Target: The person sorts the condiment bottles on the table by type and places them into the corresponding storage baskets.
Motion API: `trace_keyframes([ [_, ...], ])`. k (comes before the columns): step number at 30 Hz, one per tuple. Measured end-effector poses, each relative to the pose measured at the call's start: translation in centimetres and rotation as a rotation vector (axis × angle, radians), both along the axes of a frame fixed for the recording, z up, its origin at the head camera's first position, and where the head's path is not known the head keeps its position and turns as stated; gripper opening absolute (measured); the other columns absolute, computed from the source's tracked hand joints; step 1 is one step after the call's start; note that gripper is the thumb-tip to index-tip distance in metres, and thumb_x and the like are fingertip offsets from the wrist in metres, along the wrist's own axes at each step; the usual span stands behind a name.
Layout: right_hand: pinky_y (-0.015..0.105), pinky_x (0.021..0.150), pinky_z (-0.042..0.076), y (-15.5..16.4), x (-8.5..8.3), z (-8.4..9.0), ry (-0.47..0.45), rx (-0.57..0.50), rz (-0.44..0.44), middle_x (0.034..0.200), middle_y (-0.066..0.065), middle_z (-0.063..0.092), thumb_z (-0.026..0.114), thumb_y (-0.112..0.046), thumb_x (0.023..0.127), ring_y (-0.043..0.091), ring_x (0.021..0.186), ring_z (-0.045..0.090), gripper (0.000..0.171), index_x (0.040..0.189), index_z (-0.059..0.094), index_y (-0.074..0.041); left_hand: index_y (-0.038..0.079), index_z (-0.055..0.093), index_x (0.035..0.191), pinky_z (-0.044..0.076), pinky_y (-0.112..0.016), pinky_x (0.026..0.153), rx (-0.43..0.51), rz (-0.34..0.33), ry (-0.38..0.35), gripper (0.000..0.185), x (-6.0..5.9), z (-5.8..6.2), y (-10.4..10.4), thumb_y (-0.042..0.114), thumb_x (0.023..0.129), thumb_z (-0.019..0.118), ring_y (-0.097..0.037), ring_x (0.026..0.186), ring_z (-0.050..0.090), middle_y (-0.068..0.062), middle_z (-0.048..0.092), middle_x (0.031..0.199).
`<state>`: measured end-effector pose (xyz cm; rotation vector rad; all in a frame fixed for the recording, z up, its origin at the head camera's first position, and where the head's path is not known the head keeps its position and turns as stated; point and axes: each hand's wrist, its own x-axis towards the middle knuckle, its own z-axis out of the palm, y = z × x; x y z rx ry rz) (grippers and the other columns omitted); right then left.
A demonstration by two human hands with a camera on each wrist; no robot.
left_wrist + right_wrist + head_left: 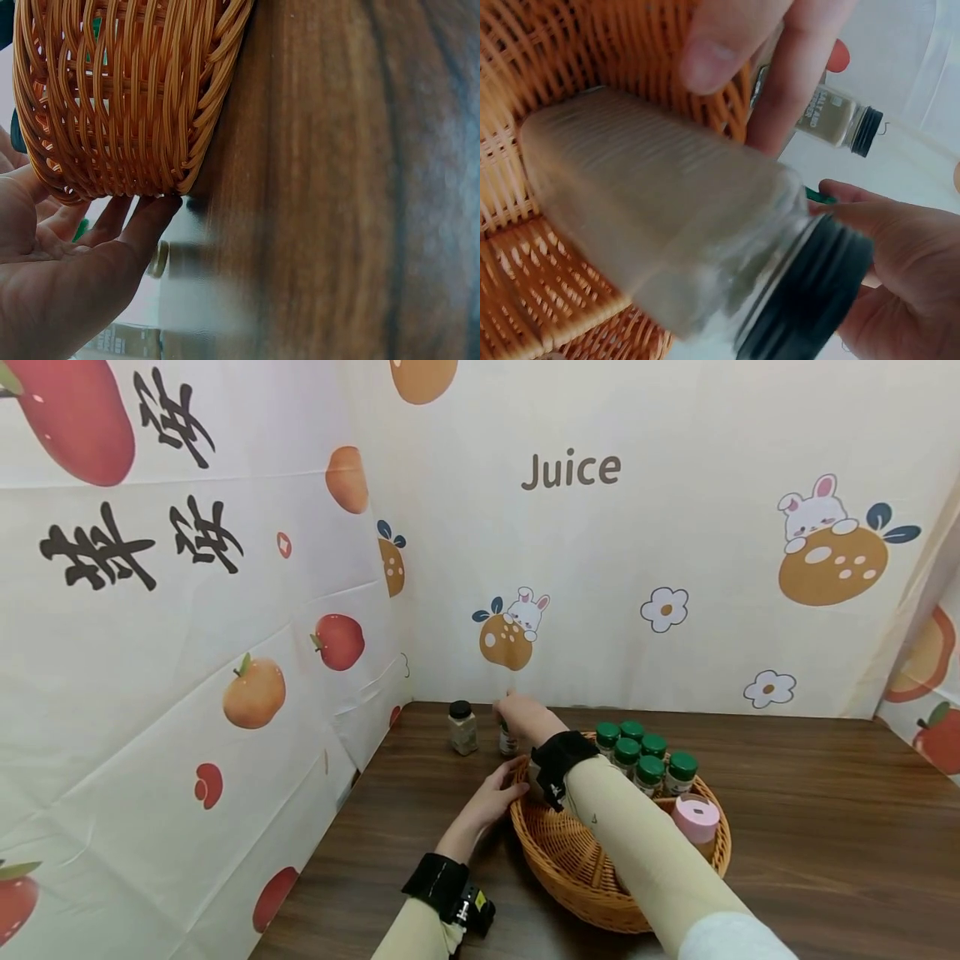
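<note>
A round wicker basket stands on the table, and my left hand grips its left rim. In the left wrist view, that hand's fingers lie against the basket's woven wall. Beyond the rim, my right hand holds a small spice bottle from above by its green cap, low at the tabletop. To its left stands a spice jar with a black lid. A similar black-lidded jar leans in the basket, largely hidden by my right wrist in the head view.
Several green-capped bottles stand together in the basket's far right part. Nearer its right rim is a jar with a pink lid. Printed cloth walls border the wooden table at the back and left.
</note>
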<state>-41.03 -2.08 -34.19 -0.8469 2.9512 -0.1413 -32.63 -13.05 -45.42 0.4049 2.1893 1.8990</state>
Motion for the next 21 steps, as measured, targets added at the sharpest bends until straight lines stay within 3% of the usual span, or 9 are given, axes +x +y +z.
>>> trace_keyframes([
  [8,0.037,0.089,0.052,1.4,-0.7,0.6,0.052,-0.047,0.02,0.115,0.013,0.066,0.05,0.009,0.097,0.025,0.101,0.06,0.029,0.114,0.068,-0.005,0.004,0.034,0.154,0.053,-0.044,0.098,0.013,0.001,-0.015,0.053,-0.2,-0.2,0.1,0.008,0.103,0.049,-0.033,0.13,0.051,-0.028,0.041,0.15],
  [15,0.038,0.09,0.051,3.2,-1.1,3.3,0.059,-0.097,-0.041,0.122,0.016,0.065,0.06,0.003,0.094,0.026,0.103,0.058,0.028,0.12,0.064,-0.006,0.008,0.033,0.155,0.05,-0.049,0.103,0.013,0.02,-0.059,0.053,-0.3,0.1,0.2,0.008,0.104,0.048,-0.04,0.137,0.046,-0.026,0.037,0.154],
  [21,0.041,0.093,0.053,6.1,-0.4,5.4,0.039,-0.122,-0.096,0.123,0.018,0.066,0.064,-0.001,0.092,0.029,0.107,0.061,0.029,0.121,0.064,-0.001,0.011,0.033,0.156,0.051,-0.047,0.102,0.026,0.036,-0.102,0.053,-0.1,0.2,0.3,0.01,0.105,0.048,-0.04,0.137,0.046,-0.023,0.035,0.156],
])
